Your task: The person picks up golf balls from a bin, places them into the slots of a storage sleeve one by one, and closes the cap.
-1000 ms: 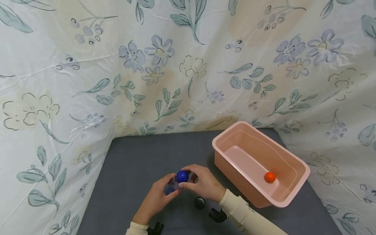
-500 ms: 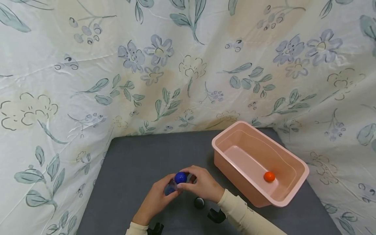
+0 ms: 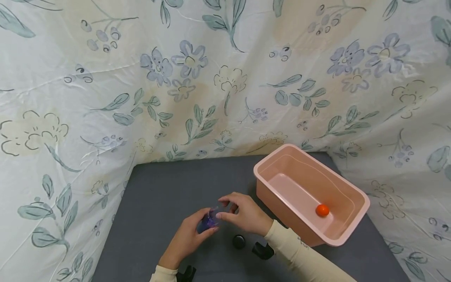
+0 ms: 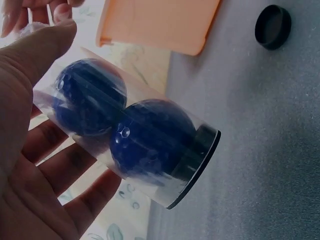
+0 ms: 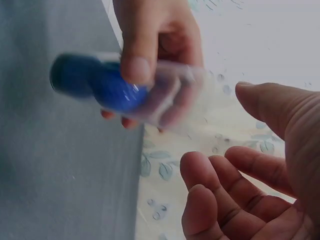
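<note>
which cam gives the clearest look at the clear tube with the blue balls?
Left wrist: the clear tube fills the frame, two blue balls and its black end cap visible, gripped by the left hand. Right wrist shows it blurred. Head view shows only a small bluish patch between the hands.

A white sheet (image 3: 225, 78) printed with pale blue flowers, cream blooms and grey-green leaves hangs behind and wraps round both sides, creased and faintly stained in places. It drops to a grey table (image 3: 165, 188), whose matte surface shows as a wedge between the folds. Light is soft and even, with weak shadows on the grey. No window or floor can be seen.
</note>
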